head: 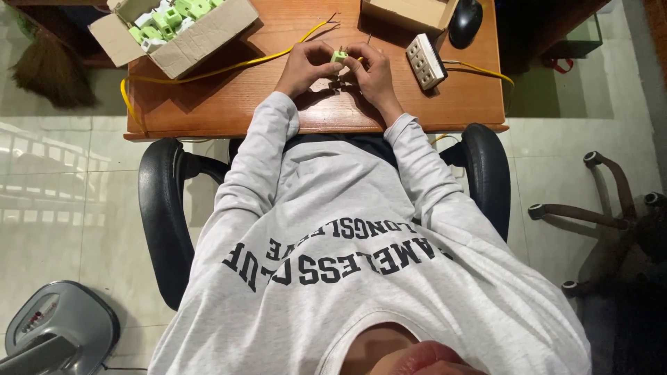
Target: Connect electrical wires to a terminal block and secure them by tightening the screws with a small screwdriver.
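Observation:
Over the wooden desk (229, 104), my left hand (306, 66) and my right hand (374, 69) meet around a small green and white plug part (339, 56), pinched between the fingers of both. A yellow cable (208, 71) runs from the hands leftward across the desk and loops over the left edge. My grey sleeves reach forward from the black office chair (161, 208) I sit in.
An open cardboard box (184, 42) with several green and white parts stands at the desk's back left. A white multi-socket block (425, 61), a second cardboard box (406, 12) and a black mouse (465, 21) lie right. A chair base (597, 201) and a grey appliance (59, 326) stand on the tiled floor.

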